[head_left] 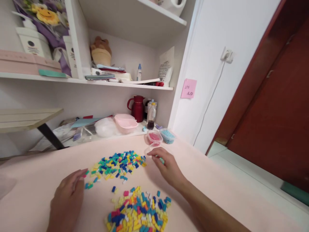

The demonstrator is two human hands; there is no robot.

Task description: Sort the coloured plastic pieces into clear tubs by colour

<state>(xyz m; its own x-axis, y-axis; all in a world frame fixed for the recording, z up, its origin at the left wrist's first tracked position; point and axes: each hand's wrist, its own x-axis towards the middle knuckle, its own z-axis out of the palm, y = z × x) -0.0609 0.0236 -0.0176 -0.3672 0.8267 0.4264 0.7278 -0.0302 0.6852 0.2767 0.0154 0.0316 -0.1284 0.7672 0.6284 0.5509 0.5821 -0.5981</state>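
Two heaps of small coloured toy building bricks lie on the pale pink tabletop: a far heap (120, 162) and a nearer heap (138, 211). My left hand (67, 196) rests at the left end of the far heap, fingers stretched forward. Some pink and green bricks sit by its fingertips. Beyond the right end of that heap is my right hand (166, 164), its fingers bent and a gap showing between thumb and forefinger. Green shows in this gap; whether it is held or lies behind is unclear. A clear container (151, 147) is partly hidden behind the hand.
Behind my right hand stand a clear tub of pink bricks (154, 137) and one of blue bricks (168, 135). Farther back are a pink lidded box (126, 123), a red jug (138, 109) and a bottle (151, 116). A shelf (120, 83) overhangs them.
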